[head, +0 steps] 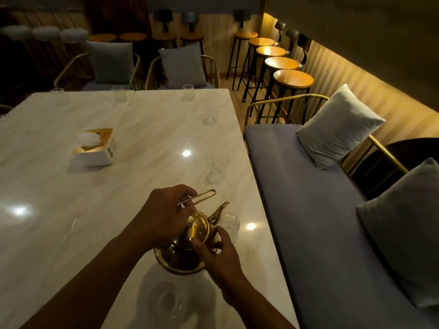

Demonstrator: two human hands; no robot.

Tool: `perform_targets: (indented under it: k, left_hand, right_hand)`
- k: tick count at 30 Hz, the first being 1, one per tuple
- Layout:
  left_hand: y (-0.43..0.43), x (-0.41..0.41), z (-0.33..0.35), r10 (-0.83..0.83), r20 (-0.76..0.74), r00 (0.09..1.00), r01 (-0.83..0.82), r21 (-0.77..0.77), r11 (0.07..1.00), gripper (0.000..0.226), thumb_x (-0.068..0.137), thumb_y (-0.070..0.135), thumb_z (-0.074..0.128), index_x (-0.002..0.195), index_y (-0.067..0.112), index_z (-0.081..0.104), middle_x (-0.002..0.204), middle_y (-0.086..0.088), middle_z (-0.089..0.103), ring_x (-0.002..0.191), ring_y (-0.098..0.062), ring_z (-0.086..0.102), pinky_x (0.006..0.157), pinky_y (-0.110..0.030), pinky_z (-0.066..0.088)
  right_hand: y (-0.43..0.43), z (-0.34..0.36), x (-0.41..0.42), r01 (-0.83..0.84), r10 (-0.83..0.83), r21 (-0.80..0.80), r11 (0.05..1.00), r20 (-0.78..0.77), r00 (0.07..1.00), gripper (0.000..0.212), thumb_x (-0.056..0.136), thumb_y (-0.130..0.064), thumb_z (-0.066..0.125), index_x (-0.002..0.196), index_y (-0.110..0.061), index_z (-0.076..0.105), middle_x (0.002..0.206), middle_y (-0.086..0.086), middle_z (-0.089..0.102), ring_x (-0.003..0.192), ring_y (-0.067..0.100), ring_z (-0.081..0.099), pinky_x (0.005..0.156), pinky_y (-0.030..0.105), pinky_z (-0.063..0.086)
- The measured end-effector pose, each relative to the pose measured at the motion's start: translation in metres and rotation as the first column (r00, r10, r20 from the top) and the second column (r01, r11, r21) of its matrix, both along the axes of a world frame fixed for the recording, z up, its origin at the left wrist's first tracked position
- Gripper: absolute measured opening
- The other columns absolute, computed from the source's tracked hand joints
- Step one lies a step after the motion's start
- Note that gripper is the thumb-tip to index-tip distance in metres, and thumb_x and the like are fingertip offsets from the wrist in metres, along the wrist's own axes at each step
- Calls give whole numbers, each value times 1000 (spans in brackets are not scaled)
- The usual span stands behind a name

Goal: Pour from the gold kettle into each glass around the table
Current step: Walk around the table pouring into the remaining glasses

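Both arms forward, left hand [166, 214] gripping handle of gold kettle [198, 230], right hand [219, 255] clasping its body

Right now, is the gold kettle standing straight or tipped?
Tipped: the left hand holds its handle, and the gold kettle leans, spout toward the glass beside it. No stream shows.

left hand [166, 213] gripping, right hand [219, 256] pinching

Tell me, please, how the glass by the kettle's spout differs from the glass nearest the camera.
The glass by the spout stands beyond the kettle, near the table's right edge; the nearest glass stands on this side of it. The first is partly hidden by the right hand; the nearest glass is unobstructed. Both are clear and upright.
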State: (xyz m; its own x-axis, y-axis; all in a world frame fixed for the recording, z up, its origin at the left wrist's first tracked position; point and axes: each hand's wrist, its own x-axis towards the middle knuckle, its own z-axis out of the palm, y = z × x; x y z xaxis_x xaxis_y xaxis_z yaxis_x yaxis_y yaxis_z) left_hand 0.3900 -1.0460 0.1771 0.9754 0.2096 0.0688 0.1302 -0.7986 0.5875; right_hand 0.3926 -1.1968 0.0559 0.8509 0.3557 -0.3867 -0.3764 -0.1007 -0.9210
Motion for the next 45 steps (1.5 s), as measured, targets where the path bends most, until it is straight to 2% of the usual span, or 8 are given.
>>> perform_targets:
  k: [4, 6, 14, 19, 31, 36, 42, 45]
  left_hand:
    - [-5, -3, 15, -6, 122, 992, 8, -16, 1000, 34, 88, 16, 68, 122, 16, 64, 105, -1, 71, 84, -9, 64, 70, -10, 44]
    - [-9, -4, 21, -15, 172, 985, 19, -21, 1000, 34, 88, 17, 67, 122, 15, 64, 104, -1, 71, 81, -8, 63, 68, -11, 43]
    - [-37, -8, 35, 64, 306, 950, -63, -13, 998, 35, 89, 17, 66, 123, 9, 63, 105, -8, 72, 85, -14, 63, 79, -25, 51]
    - [-49, 0, 39, 165, 309, 937, -186, 41, 982, 36, 89, 17, 66, 123, 7, 62, 109, -11, 71, 92, -20, 68, 80, -31, 56]
    - [-90, 33, 48, 501, 225, 836, -526, 68, 848, 38, 91, 25, 64, 128, 15, 60, 113, -4, 70, 101, -17, 64, 88, -32, 53]
    - [-92, 46, 51, 515, 258, 818, -550, 87, 831, 38, 91, 24, 63, 128, 14, 60, 112, -6, 70, 99, -19, 65, 84, -30, 51]
    - [-96, 69, 49, 528, 291, 798, -568, 69, 820, 38, 92, 24, 62, 129, 13, 58, 112, -7, 70, 101, -19, 65, 86, -31, 50]
    - [-94, 88, 44, 534, 282, 797, -572, 68, 818, 38, 92, 25, 62, 129, 15, 58, 112, -4, 70, 101, -16, 64, 84, -27, 49]
  right_hand:
    - [-13, 34, 6, -47, 46, 30, 998, 27, 999, 37, 84, -40, 77, 109, -47, 50, 108, -24, 55, 93, 0, 55, 86, 24, 53]
    - [-22, 49, 11, -67, 66, 40, 997, 39, 997, 37, 85, -34, 77, 100, -50, 48, 97, -27, 51, 93, 2, 56, 89, 28, 55]
    - [-49, 78, 42, -146, 150, -34, 989, 160, 976, 58, 81, -34, 82, 129, -38, 49, 108, -19, 54, 105, 10, 55, 100, 39, 53]
    - [-59, 81, 74, -281, 281, -27, 959, 187, 941, 38, 80, -34, 82, 94, -51, 50, 94, -30, 52, 87, -2, 55, 78, 20, 48]
    - [-64, 81, 148, -554, 538, 40, 832, 189, 822, 34, 80, -36, 82, 87, -50, 51, 89, -29, 51, 80, -4, 55, 68, 15, 46]
    - [-62, 88, 162, -567, 550, 81, 820, 164, 819, 42, 79, -35, 83, 109, -44, 55, 92, -27, 50, 83, -2, 55, 75, 21, 52]
    - [-57, 90, 190, -558, 542, 50, 828, 179, 821, 41, 75, -33, 86, 93, -50, 53, 95, -21, 57, 87, 5, 62, 75, 27, 59]
    - [-53, 82, 210, -557, 547, 22, 830, 164, 821, 43, 72, -40, 88, 95, -51, 53, 102, -18, 59, 100, 15, 66, 89, 40, 61]
